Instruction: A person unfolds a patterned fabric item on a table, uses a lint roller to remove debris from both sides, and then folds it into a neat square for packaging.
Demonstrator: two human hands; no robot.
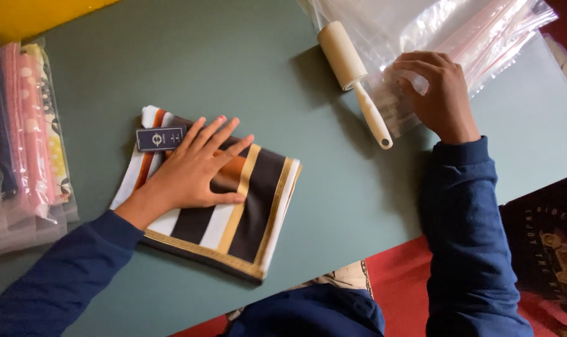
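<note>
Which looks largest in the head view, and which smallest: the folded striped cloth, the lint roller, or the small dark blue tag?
1. Folded striped cloth, clearly the largest.
2. Lint roller, long but narrow.
3. Small dark blue tag, the smallest; it lies on the cloth beside the left hand.

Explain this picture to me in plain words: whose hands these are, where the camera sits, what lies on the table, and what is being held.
There is no machine here, just a person in blue sleeves; a camera worn on their head looks down at a grey-green table. The left hand lies flat, fingers spread, on a folded striped scarf with a small dark tag. The right hand rests on clear plastic zip bags, fingers curled onto one. Between the hands lies a cream lint roller, untouched. At the left edge sit bagged fabrics.
</note>
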